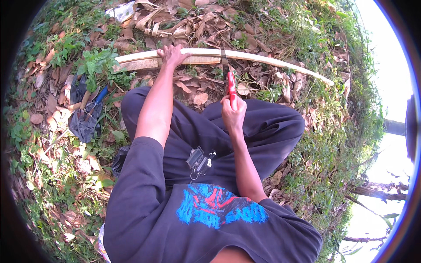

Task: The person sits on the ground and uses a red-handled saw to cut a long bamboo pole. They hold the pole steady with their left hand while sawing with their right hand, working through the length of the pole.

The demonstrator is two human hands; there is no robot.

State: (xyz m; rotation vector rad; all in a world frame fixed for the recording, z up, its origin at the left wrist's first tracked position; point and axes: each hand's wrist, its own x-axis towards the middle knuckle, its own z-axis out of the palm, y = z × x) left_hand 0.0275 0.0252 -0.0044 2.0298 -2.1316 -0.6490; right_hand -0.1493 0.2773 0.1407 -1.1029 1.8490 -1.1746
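Note:
A long, pale wooden strip runs across in front of my folded legs, looking curved in this view. My left hand bears down on its left part, with thumb and fingers over the wood. Shorter wooden pieces lie along the strip's near side, under and beside that hand. My right hand is wrapped round the red handle of a handsaw. The saw's dark blade points away from me and crosses the strip just right of the short piece's end. How deep the teeth sit cannot be made out.
On the left, a black plastic bag lies with a blue-handled tool and a wooden handle. Dry leaves and green plants surround me. A keyring with small dark items rests on my lap.

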